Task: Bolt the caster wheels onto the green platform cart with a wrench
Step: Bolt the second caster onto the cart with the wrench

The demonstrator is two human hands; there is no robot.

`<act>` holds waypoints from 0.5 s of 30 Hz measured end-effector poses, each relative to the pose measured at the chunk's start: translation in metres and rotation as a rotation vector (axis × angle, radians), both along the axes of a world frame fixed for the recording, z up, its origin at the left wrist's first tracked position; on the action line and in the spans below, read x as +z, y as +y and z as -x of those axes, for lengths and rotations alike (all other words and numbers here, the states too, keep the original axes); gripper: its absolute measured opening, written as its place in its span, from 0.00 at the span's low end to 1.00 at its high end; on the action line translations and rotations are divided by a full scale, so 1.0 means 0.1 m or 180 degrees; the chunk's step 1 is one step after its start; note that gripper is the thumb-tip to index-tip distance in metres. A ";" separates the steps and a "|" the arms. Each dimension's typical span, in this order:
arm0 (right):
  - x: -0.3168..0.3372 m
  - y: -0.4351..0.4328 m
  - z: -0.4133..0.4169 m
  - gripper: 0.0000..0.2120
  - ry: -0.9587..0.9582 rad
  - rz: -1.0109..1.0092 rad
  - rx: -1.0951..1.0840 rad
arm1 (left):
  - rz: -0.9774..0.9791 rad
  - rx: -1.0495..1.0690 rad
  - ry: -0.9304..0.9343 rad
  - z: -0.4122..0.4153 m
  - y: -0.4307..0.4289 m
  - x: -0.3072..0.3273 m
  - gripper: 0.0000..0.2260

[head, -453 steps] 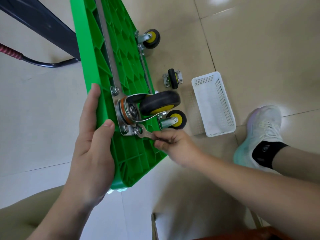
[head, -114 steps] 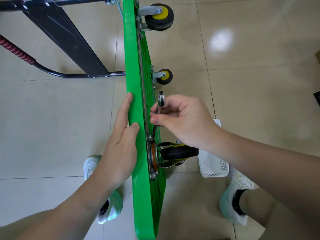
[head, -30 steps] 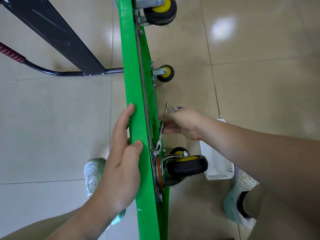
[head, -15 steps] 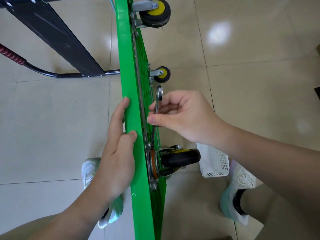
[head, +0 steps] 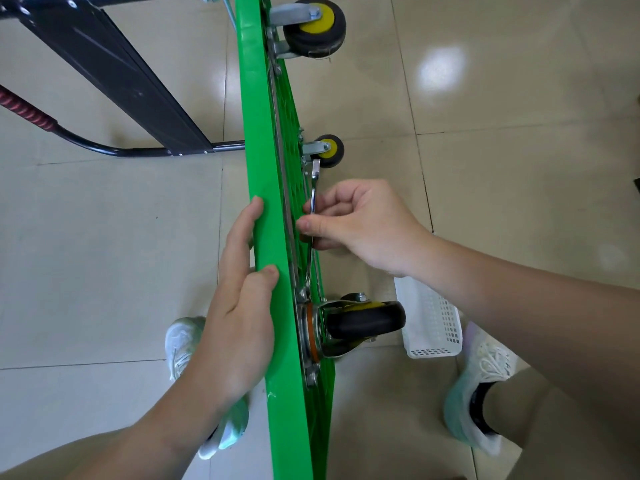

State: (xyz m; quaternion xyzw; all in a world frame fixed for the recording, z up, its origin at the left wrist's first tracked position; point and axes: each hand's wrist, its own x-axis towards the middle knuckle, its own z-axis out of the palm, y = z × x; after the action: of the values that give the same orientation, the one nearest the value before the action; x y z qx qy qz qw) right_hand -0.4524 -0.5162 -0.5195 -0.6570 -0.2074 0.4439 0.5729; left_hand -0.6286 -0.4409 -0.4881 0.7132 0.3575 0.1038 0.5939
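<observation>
Right hand (head: pixel 360 223) round partly hidden wrench (head: pixel 314 188)

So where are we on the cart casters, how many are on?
Done: three casters sit on the green cart: far caster, middle caster, near caster. In hand: right hand holds the wrench on the bolt above the near caster's plate; left hand steadies the cart edge. Left: that bolt, perhaps the lower bolt; tightness can't be judged. No fourth caster clearly visible.
</observation>
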 end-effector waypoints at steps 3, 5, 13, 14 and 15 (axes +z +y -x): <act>-0.14 0.10 -0.06 0.08 0.0399 0.0147 -0.0138 | 0.0058 -0.0003 0.0005 0.01 -0.01 0.02 0.28; -0.25 0.16 -0.09 0.11 0.0588 0.0294 -0.0191 | 0.0068 0.0015 0.0023 0.01 0.00 0.02 0.29; -0.70 0.22 -0.16 0.17 0.1555 0.0995 -0.0151 | 0.0052 -0.0047 -0.0090 0.01 0.03 -0.02 0.30; -0.73 0.20 -0.14 0.13 0.1690 0.1067 -0.0153 | 0.0065 -0.0056 -0.0109 0.01 0.03 -0.03 0.29; -0.76 0.19 -0.13 0.09 0.1807 0.1136 -0.0162 | 0.0079 -0.0066 -0.0118 0.02 0.04 -0.03 0.29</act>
State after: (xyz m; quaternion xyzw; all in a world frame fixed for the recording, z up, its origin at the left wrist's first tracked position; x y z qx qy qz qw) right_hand -0.4394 -0.4972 -0.5960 -0.6021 0.0580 0.6241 0.4946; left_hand -0.6304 -0.4370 -0.4915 0.7074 0.3403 0.1064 0.6103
